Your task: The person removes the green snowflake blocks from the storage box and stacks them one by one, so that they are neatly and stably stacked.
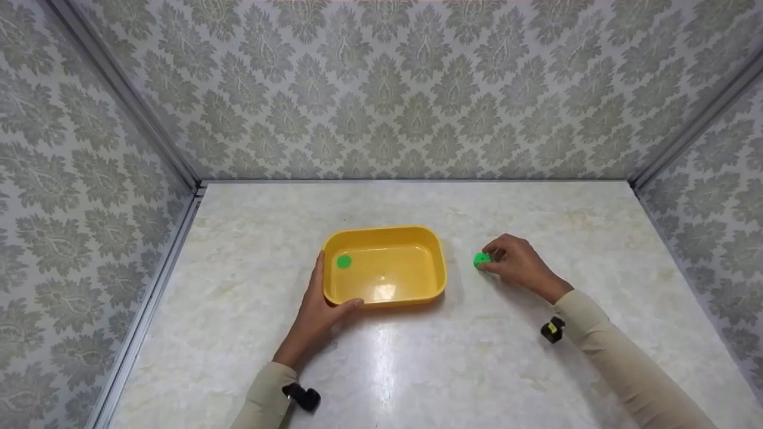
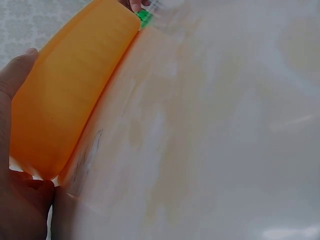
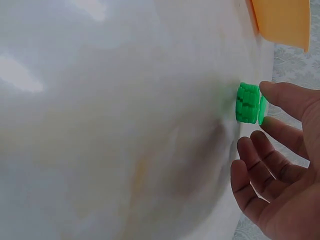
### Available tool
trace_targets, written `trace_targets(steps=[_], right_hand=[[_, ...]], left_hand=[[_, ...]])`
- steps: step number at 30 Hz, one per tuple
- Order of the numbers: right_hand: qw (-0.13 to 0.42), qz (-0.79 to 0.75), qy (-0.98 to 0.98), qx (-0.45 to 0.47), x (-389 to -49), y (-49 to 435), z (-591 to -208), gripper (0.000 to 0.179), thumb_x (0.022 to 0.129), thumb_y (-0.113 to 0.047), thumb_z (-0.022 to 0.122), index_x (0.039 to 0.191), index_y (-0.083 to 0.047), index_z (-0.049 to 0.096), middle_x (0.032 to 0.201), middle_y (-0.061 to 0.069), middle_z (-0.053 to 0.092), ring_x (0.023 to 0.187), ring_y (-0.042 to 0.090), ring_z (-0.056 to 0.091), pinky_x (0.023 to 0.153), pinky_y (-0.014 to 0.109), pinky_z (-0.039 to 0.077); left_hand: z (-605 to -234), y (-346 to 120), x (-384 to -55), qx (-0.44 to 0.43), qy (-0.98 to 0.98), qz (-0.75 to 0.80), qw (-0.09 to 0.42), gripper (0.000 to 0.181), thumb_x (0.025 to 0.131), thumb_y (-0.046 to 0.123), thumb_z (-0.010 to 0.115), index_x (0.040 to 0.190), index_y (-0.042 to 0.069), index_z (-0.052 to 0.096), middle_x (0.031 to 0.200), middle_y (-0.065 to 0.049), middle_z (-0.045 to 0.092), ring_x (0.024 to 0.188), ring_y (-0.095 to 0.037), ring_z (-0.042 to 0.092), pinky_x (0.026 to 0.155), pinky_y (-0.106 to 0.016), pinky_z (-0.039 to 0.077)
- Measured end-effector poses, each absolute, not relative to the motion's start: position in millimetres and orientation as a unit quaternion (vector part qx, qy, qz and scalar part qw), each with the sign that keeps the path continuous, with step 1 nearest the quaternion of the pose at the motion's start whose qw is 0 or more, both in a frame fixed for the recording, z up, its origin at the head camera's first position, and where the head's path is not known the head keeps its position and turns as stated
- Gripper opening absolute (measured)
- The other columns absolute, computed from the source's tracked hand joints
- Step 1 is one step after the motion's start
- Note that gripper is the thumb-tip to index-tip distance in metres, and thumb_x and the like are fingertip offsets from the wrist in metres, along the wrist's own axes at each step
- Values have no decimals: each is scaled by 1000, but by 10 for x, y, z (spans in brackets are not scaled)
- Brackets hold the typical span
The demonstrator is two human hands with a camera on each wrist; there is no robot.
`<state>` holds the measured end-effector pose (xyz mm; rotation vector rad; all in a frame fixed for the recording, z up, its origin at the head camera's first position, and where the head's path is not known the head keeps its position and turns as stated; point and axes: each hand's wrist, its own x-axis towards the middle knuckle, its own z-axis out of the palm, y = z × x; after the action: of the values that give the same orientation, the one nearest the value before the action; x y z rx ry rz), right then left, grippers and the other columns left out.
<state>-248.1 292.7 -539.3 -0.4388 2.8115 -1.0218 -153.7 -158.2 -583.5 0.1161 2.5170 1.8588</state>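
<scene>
A yellow rectangular plastic container (image 1: 411,271) with rounded corners stands on the table. One flat green disc (image 1: 344,261) lies inside it, near its left end. My left hand (image 1: 319,307) holds the container at its near-left corner, thumb along the near side and fingers against the left wall. To the right of the container, my right hand (image 1: 517,265) is at a small stack of green discs (image 3: 247,103) with notched edges. Its thumb and index finger pinch a thin green disc (image 3: 262,109) at the top of the stack; the other fingers are loosely bent, touching nothing.
The pale marbled table (image 1: 381,205) meets patterned wall panels (image 1: 387,89) at the back and both sides. Metal rails (image 1: 149,304) run along the table's left edge. Black wrist cameras (image 1: 303,396) are strapped to both sleeves.
</scene>
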Motion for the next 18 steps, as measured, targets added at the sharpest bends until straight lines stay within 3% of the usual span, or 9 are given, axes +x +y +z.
trace_targets(steps=[18], right_hand=[[50, -335, 931, -140, -2479, 2917, -5429, 33, 95, -24, 90, 120, -4, 81, 110, 10, 73, 99, 26, 69, 87, 47, 58]], left_hand=[[-5833, -1583, -1535, 41, 804, 593, 4, 130, 90, 35, 95, 179, 20, 2, 185, -3, 10, 169, -25, 15, 136, -53, 14]])
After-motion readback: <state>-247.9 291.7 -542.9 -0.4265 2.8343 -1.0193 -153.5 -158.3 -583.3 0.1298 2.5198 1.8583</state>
